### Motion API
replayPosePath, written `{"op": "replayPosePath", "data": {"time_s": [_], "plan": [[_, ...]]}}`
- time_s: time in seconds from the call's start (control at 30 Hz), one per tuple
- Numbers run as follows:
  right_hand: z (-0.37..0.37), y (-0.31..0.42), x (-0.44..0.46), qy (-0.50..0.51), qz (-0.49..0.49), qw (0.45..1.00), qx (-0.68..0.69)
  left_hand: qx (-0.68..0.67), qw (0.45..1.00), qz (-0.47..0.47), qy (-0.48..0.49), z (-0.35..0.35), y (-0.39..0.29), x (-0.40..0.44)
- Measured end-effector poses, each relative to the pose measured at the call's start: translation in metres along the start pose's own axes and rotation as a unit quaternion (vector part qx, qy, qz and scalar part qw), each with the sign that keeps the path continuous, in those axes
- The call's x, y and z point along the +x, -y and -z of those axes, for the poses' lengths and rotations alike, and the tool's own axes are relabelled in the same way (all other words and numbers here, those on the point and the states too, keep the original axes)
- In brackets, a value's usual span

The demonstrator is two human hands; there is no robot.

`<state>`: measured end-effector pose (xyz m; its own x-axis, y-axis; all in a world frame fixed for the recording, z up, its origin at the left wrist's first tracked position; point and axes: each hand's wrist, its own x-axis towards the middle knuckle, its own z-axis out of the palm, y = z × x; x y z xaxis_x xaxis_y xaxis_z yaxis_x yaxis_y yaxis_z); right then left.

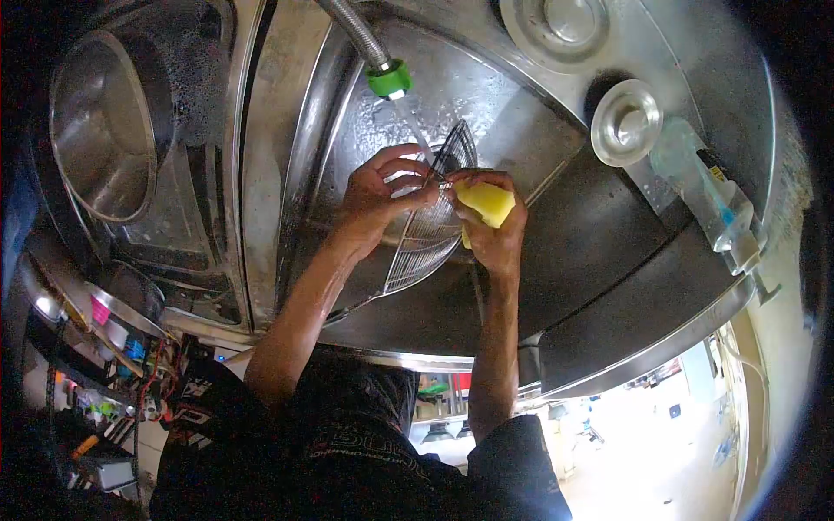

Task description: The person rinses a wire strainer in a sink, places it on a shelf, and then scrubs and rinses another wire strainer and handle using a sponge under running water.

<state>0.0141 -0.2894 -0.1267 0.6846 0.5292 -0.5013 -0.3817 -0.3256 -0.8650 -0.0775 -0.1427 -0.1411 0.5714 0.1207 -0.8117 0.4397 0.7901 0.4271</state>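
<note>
Over the steel sink (521, 82) a wire skimmer (426, 252) is held tilted, its mesh bowl towards me and its handle running down to the left. My left hand (387, 187) pinches the skimmer near its rim, fingers curled and closed. In my right hand (499, 234) is a yellow sponge (488, 203), with the fingertips close to the left ones at the wire rim. Water streams from a flexible tap hose (358, 35) with a green nozzle (387, 80) onto the spot by my fingers.
A large steel pot (104, 130) stands in the left basin. At the right are a round metal lid (627, 123), a larger metal lid (560, 22) and a clear plastic bottle (708, 191). The sink's front edge (434, 363) runs close before my body.
</note>
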Motion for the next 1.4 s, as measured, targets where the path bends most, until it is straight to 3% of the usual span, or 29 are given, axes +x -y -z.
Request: {"op": "replayPosePath", "data": {"time_s": [0.13, 0.23, 0.43, 0.5, 0.6, 0.87, 0.93, 1.07, 1.17, 1.4], "plan": [[-0.002, 0.003, 0.001, -0.009, -0.028, 0.999, -0.027, -0.111, 0.99, 0.08, -0.035, 0.001, -0.001, 0.0], [-0.003, -0.003, 0.003, -0.008, 0.008, 1.0, -0.015, -0.095, 0.995, 0.034, -0.015, 0.004, 0.009, 0.005], [0.003, -0.004, 0.003, -0.005, -0.029, 0.999, -0.033, -0.074, 0.997, 0.0, -0.004, 0.006, 0.023, 0.025], [-0.009, -0.014, 0.001, -0.003, -0.02, 1.0, -0.01, -0.018, 0.998, -0.048, 0.038, 0.021, 0.027, 0.024], [-0.009, -0.016, 0.003, -0.001, 0.0, 1.0, 0.029, -0.037, 0.994, -0.076, 0.067, 0.018, 0.029, 0.028], [-0.001, -0.026, 0.006, 0.009, 0.06, 0.998, 0.005, 0.02, 0.997, -0.046, 0.056, 0.003, 0.02, 0.029], [0.0, -0.026, 0.006, 0.014, -0.02, 1.0, 0.011, 0.037, 0.998, -0.04, 0.029, 0.003, 0.024, 0.033], [-0.003, -0.02, 0.007, 0.001, -0.034, 0.999, -0.013, -0.033, 0.999, -0.015, -0.003, 0.004, 0.033, 0.033], [-0.009, -0.031, 0.007, -0.019, -0.021, 0.999, 0.017, -0.178, 0.984, -0.001, -0.002, 0.01, 0.039, 0.021], [-0.009, -0.038, 0.009, -0.015, -0.018, 0.999, 0.023, -0.169, 0.985, 0.008, -0.025, 0.005, 0.049, 0.029]]}}
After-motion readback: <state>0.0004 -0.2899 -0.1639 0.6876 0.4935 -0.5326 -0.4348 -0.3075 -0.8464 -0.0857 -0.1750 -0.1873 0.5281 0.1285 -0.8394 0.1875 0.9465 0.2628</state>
